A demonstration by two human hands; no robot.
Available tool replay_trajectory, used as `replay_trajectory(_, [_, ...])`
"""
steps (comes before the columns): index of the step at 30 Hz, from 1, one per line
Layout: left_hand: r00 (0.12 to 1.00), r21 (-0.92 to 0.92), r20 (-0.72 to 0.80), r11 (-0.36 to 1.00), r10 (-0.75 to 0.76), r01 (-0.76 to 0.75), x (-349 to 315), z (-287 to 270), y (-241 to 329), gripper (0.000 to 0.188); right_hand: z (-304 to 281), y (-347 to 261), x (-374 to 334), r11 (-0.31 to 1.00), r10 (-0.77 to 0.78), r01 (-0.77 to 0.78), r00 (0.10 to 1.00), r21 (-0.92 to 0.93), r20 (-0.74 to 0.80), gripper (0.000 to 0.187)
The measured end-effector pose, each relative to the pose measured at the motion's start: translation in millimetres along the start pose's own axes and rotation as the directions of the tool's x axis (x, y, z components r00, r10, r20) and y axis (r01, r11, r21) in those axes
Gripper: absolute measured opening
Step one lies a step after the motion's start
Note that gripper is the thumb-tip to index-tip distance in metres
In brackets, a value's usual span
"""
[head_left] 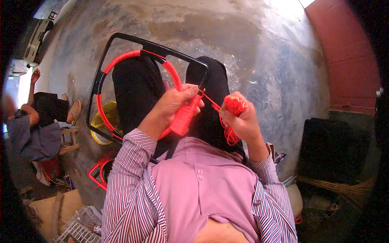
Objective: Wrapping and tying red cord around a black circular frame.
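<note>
A black rectangular frame [162, 47] with a ring set inside it rests over my lap. Red cord wraps much of the ring [121, 59], leaving short black stretches bare. My left hand [175, 104] is closed round the frame's right side, thumb on top, at a broad band of tightly wound red cord [185, 117]. My right hand [244, 123], to the right of the frame, clasps a hank of red cord [235, 104] whose loops hang below the fist. From there a strand of cord [210, 100] runs to the frame beside my left thumb.
A yellow container [106, 117] stands behind the frame's left side. Below it lies a red frame [96, 172]. Another person [32, 129] sits at the left by a wooden stool [69, 141]. A white wire basket [79, 229] is at lower left, a dark bulky item [334, 150] at right.
</note>
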State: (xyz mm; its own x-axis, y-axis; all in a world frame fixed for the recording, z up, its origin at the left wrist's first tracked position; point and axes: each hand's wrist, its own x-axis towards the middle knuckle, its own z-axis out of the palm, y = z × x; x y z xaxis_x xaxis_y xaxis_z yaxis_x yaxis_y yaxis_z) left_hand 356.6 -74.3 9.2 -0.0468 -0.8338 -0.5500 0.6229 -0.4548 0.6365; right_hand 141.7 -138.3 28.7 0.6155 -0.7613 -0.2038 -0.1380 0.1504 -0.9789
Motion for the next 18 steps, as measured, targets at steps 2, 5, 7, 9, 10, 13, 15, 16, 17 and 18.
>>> replay_trajectory(2, [1.000,-0.006,-0.010,1.000,-0.008,0.008,2,2,-1,0.019,1,7,-9,0.947,-0.298,0.315,0.936,-0.069,0.187,0.011])
replay_trajectory(5, [1.000,-0.062,-0.026,0.998,0.000,-0.002,2,4,1,0.015,-16,16,-11,0.983,-0.176,0.171,0.981,0.060,0.084,0.017])
replay_trajectory(7, [0.999,-0.060,-0.037,0.998,0.010,-0.012,1,-1,4,0.012,-58,21,-6,0.945,-0.006,0.072,0.979,0.319,-0.204,0.024])
replay_trajectory(9, [1.000,-0.055,-0.023,0.998,0.009,-0.010,4,-9,9,0.012,-121,24,5,0.885,0.129,0.099,0.887,0.454,-0.444,0.032])
replay_trajectory(10, [1.000,-0.042,-0.014,0.999,-0.004,0.004,4,-8,11,0.011,-134,23,10,0.848,0.221,0.135,0.789,0.512,-0.574,0.037])
replay_trajectory(13, [0.999,-0.006,-0.042,1.000,0.010,-0.010,-3,-8,10,0.012,-126,11,-10,0.762,0.032,0.268,0.894,0.589,-0.448,0.045])
replay_trajectory(15, [0.999,0.025,-0.044,1.000,0.000,0.001,-6,-7,10,0.012,-83,-6,-19,0.841,-0.010,0.083,0.990,0.534,-0.138,0.051])
replay_trajectory(16, [1.000,0.019,-0.030,1.000,0.001,-0.001,-9,-5,12,0.013,-64,-5,-21,0.946,0.021,-0.031,0.999,0.324,0.034,0.048])
replay_trajectory(17, [1.000,0.012,-0.007,1.000,-0.003,0.003,-9,-1,12,0.013,-52,-2,-13,0.988,-0.066,0.104,0.951,-0.111,0.304,0.044])
replay_trajectory(18, [1.000,0.021,-0.014,1.000,-0.004,0.004,-13,1,12,0.013,-34,-12,-3,0.928,0.019,0.182,0.850,-0.327,0.526,0.041])
